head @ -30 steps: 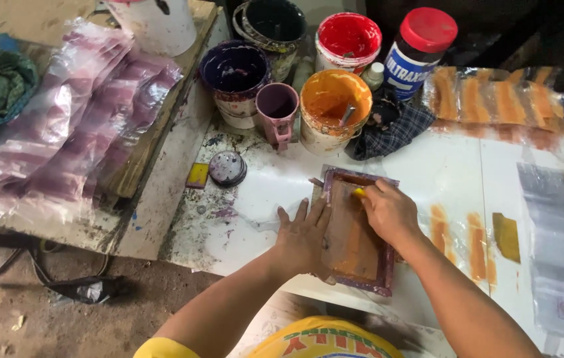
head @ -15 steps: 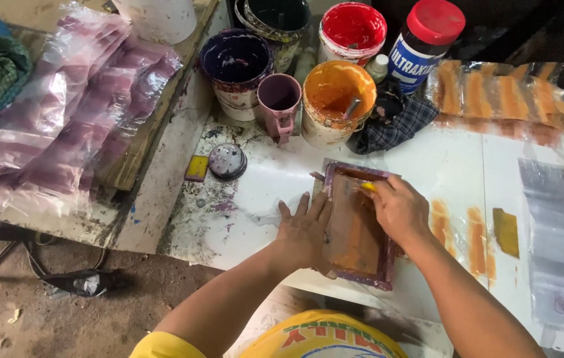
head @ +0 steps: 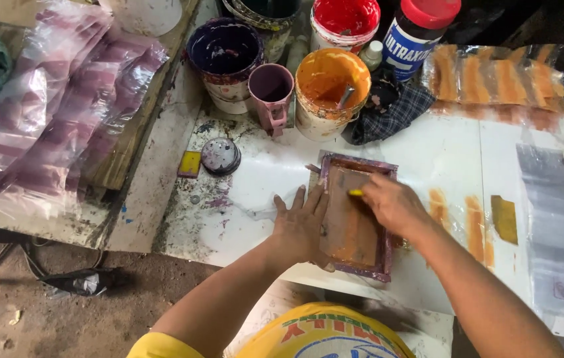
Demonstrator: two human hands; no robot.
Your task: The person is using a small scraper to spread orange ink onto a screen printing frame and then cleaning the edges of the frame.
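Now my left hand (head: pixel 302 225) lies flat, steadying the small screen frame (head: pixel 356 215); my right hand (head: pixel 391 205) grips a yellow squeegee (head: pixel 356 193) over its mesh.

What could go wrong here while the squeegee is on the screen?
1. The left hand presses only the left edge of the small printing frame; it might shift and smear the print.
2. The right hand works near the orange paint bucket and pink mug; a wide stroke might knock them.
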